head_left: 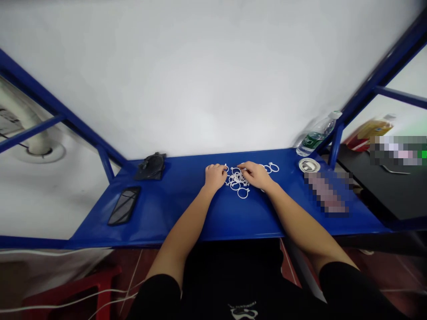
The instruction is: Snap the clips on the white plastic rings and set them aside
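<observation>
A loose pile of thin white plastic rings [237, 180], each with a small tab or eyelet, lies on the blue tabletop between my hands. My left hand [215, 177] rests at the pile's left side with curled fingers, closed on a white ring [226, 168] at its fingertips. From the right, my right hand [256, 174] reaches over the pile. Its fingers are bent and closed near the thumb, and whatever they pinch is hidden or too small to make out. One white ring [243, 193] lies nearest me, while another white ring [274, 167] lies beyond my right hand.
On the blue table [173, 213], a phone [124, 206] and a crumpled black bag [151, 166] lie left. A water bottle [319, 134] stands back right, with a white roll [309, 166] before it. Blue frame bars [106, 162] rise at both ends; a white wall [200, 80] stands behind.
</observation>
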The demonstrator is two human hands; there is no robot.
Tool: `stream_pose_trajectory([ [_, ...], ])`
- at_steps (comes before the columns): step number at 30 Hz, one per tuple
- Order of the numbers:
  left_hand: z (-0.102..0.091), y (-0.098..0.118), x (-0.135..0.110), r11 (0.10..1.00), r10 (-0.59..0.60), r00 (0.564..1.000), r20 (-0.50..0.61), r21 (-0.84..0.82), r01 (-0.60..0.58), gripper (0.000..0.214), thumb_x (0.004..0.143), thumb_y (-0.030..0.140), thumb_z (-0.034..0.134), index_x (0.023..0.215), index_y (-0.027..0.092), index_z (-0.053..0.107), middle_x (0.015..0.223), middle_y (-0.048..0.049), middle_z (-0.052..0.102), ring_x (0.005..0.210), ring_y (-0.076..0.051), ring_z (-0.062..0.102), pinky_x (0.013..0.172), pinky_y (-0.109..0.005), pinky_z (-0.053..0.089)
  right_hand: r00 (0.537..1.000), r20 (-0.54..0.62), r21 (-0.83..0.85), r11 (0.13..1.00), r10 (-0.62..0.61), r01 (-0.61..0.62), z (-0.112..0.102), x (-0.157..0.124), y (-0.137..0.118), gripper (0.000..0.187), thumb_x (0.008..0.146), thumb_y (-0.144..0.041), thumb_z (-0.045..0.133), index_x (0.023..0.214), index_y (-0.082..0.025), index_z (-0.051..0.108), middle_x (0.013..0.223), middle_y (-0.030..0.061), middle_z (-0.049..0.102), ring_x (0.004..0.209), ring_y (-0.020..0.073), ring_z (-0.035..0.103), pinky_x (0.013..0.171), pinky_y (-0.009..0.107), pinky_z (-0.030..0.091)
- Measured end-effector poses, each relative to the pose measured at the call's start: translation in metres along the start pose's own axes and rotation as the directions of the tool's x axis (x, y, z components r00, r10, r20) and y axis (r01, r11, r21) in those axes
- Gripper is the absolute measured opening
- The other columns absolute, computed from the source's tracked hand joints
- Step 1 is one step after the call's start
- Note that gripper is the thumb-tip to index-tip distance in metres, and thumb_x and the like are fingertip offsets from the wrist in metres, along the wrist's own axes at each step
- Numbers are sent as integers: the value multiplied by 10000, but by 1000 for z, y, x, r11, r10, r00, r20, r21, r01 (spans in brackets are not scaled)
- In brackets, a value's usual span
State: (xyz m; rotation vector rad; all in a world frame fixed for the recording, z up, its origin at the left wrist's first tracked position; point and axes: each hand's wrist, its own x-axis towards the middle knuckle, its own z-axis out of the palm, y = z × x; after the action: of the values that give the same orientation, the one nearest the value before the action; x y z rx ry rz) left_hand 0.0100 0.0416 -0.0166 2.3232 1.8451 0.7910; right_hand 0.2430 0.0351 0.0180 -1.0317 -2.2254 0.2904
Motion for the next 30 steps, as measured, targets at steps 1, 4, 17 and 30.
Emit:
stream_pose_trajectory([
  [1, 0, 0, -2, 1000, -6, 1000, -14, -8, 6, 191, 946, 214, 661, 1073, 271, 792, 1045, -70, 784, 1053, -297, 669, 1052, -507, 432, 1000, 0, -2, 1000, 0, 0, 0, 0, 0, 327, 994, -220, 538, 1246, -216, 747, 1118, 87, 784, 913, 225, 729, 823, 368, 564],
  [4, -1, -2, -5, 1000, -14, 999, -38, -18, 13, 126, 952, 304, 702, 1034, 273, 793, 997, -59, 786, 1051, -296, 671, 1102, -532, 396, 1000, -4, -5, 1000, -3, 3, -1, 0, -1, 316, 992, -214, 550, 1235, -228, 751, 1111, 78, 789, 896, 218, 729, 812, 357, 565],
  [17, -5, -15, -10, 993, -78, 992, -103, 80, 86, 286, 935, 442, 725, 1150, 265, 791, 1320, -138, 704, 1262, -378, 577, 1078, -579, 427, 999, 24, 15, 1000, -23, 22, -2, -1, -6, 343, 972, -181, 544, 1224, -241, 768, 1129, 66, 807, 952, 225, 760, 837, 366, 588],
  [30, -10, -3, -6, 984, -174, 985, 9, 48, 174, 250, 944, 252, 632, 1131, 283, 795, 1337, -63, 722, 1317, -292, 577, 1163, -486, 381, 999, 30, 10, 999, -32, 32, -1, -2, -3, 337, 984, -180, 529, 1223, -213, 765, 1121, 79, 805, 936, 223, 762, 809, 341, 586],
])
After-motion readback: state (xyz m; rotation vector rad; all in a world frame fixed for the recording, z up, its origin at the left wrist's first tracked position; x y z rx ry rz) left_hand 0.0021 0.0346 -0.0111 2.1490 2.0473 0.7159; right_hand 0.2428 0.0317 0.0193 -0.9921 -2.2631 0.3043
